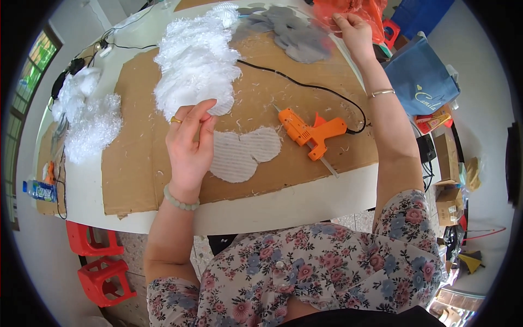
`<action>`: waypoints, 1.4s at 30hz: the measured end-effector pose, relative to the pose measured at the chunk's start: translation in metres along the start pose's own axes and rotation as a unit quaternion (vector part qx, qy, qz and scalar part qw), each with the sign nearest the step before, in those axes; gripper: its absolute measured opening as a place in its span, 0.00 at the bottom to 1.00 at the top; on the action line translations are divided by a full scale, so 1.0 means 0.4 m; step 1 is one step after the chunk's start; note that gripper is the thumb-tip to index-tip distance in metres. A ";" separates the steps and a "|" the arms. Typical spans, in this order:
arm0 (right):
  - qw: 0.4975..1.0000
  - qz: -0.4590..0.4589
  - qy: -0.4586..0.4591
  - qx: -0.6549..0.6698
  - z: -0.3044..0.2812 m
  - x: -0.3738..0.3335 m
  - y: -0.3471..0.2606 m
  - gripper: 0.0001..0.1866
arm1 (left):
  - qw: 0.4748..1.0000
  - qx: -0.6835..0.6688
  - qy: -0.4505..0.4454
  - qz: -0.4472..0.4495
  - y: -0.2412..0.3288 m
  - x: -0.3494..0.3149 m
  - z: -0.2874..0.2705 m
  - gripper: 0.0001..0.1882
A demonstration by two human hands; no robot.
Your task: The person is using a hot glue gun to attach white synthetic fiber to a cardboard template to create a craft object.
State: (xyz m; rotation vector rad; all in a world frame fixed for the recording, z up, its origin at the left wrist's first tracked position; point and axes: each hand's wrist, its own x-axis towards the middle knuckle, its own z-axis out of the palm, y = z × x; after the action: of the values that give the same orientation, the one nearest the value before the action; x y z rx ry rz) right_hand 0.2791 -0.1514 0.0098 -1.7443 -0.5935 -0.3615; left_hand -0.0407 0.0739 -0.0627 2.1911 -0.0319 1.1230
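Observation:
My left hand (pixel 189 143) is raised over the cardboard sheet (pixel 136 163), thumb and fingers drawn together; whatever may be between them is too small to make out. Below its fingertips lies a grey, striped, cloud-shaped cardboard piece (pixel 239 155). Stretched out to the far right, my right hand (pixel 355 34) has its fingers closed at a translucent red plastic bag (pixel 370 12). An orange hot glue gun (pixel 310 131) rests on its side, with a glue stick protruding from its back. Beyond my left hand are fluffy white tinsel-like pieces (pixel 199 60).
Dark grey cut-out shapes (pixel 297 32) lie at the back. The glue gun's black cord (pixel 305 82) crosses the cardboard. More white fluff (pixel 92 131) and a water bottle (pixel 39 189) sit at left. A blue bag (pixel 422 76) stands right; red stools (pixel 106 280) are below the table.

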 end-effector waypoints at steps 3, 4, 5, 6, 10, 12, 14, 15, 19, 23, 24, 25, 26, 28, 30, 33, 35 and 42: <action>0.984 0.090 -0.089 0.124 -0.008 -0.073 -0.071 0.09 | 0.999 -0.044 0.013 -0.023 0.007 -0.008 0.008 0.15; 0.982 0.092 -0.099 0.128 -0.010 -0.094 -0.068 0.09 | 0.996 -0.077 0.006 -0.048 0.006 -0.011 0.013 0.14; 0.969 0.091 -0.152 0.174 -0.015 -0.114 -0.062 0.09 | 0.996 -0.070 0.009 -0.054 0.005 -0.008 0.020 0.14; 0.949 0.092 -0.205 0.220 -0.007 -0.143 -0.062 0.09 | 0.996 -0.083 0.022 -0.039 0.003 -0.007 0.027 0.13; 0.932 0.154 -0.235 0.229 0.043 -0.259 -0.114 0.09 | 0.998 -0.057 0.017 0.016 -0.017 0.003 0.021 0.13; 0.928 0.162 -0.255 0.219 0.059 -0.287 -0.117 0.09 | 0.997 -0.057 0.015 0.046 -0.016 0.004 0.026 0.14; 0.925 0.158 -0.282 0.200 0.080 -0.315 -0.120 0.09 | 0.996 -0.089 -0.008 -0.002 -0.004 -0.006 0.024 0.14; 0.923 0.161 -0.285 0.203 0.092 -0.327 -0.125 0.09 | 0.991 -0.124 -0.028 -0.047 0.000 -0.010 0.024 0.13; 0.907 0.153 -0.339 0.196 0.135 -0.357 -0.167 0.08 | 0.936 -0.294 -0.084 -0.175 -0.014 -0.021 0.026 0.11; 0.882 0.122 -0.409 0.200 0.159 -0.367 -0.194 0.08 | 0.805 -0.501 -0.127 -0.292 -0.009 -0.023 0.014 0.14; 0.872 0.123 -0.430 0.201 0.165 -0.369 -0.197 0.08 | 0.781 -0.531 -0.142 -0.295 -0.011 -0.024 0.012 0.16; 0.871 0.122 -0.431 0.202 0.170 -0.374 -0.201 0.08 | 0.782 -0.531 -0.141 -0.295 -0.019 -0.026 0.011 0.16; 0.867 0.127 -0.439 0.198 0.175 -0.382 -0.207 0.09 | 0.772 -0.550 -0.160 -0.276 -0.029 -0.028 0.008 0.16; 0.863 0.132 -0.448 0.194 0.182 -0.388 -0.215 0.09 | 0.762 -0.568 -0.177 -0.257 -0.035 -0.033 0.003 0.16; 0.858 0.151 -0.434 0.227 0.183 -0.388 -0.216 0.11 | 0.731 -0.605 -0.159 -0.273 -0.026 -0.032 0.002 0.17; 0.845 0.150 -0.437 0.270 0.190 -0.382 -0.211 0.12 | 0.716 -0.627 -0.147 -0.270 -0.026 -0.034 0.003 0.17; 0.842 0.165 -0.429 0.284 0.195 -0.373 -0.195 0.12 | 0.722 -0.623 -0.142 -0.267 -0.021 -0.027 -0.002 0.15; 0.894 0.216 -0.336 0.202 0.230 -0.376 -0.246 0.05 | 0.881 -0.390 -0.010 -0.267 -0.046 -0.008 0.007 0.11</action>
State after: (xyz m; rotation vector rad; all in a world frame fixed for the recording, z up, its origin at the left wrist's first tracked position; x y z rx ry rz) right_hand 0.0934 -0.0754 -0.0145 -1.5084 -0.6792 0.6700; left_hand -0.0350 0.0859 -0.0762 1.3568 0.0921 0.6080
